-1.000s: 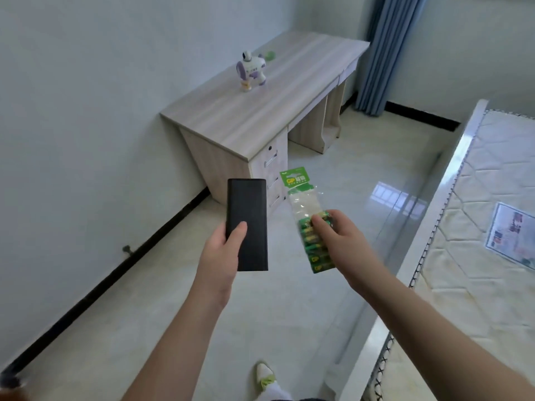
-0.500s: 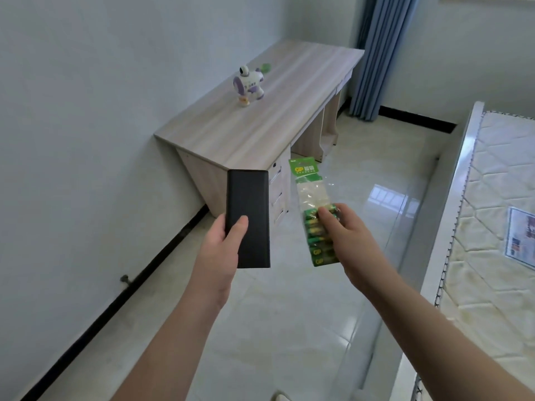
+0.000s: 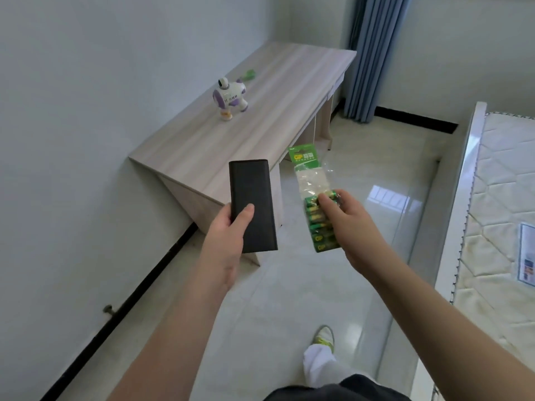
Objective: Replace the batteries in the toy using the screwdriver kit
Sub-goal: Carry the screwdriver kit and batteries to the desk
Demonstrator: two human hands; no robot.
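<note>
The step in hand looks like carrying the supplies to the desk (image 3: 202, 146), so both should be set down flat beside the toy (image 3: 230, 98) without knocking it over. The left hand (image 3: 227, 241) grips a black case (image 3: 252, 205), presumably the screwdriver kit, thumb across its front. The right hand (image 3: 348, 224) pinches a green pack of batteries (image 3: 314, 198). The toy stands upright on the desk in the upper middle of the frame, well apart from both hands at the centre.
</note>
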